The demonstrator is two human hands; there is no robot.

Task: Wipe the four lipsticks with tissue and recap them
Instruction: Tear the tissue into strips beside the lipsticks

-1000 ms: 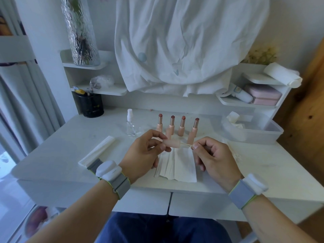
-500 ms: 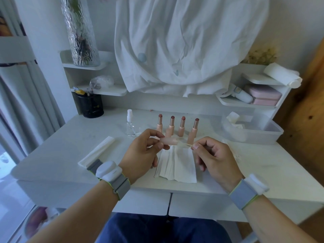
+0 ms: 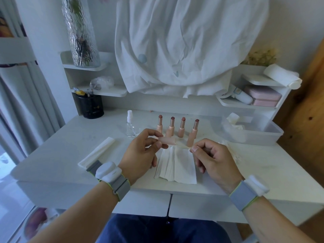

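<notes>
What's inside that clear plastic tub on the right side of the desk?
Crumpled white tissues lie at the left end of the clear plastic tub. Its frosted walls blur the rest of the inside, so I cannot tell what else it holds.

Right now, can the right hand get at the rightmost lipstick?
Probably yes, once freed. The rightmost lipstick stands uncapped just beyond the right hand with nothing between them, but that hand is pinching a twisted tissue running into the cap that the left hand holds.
</notes>
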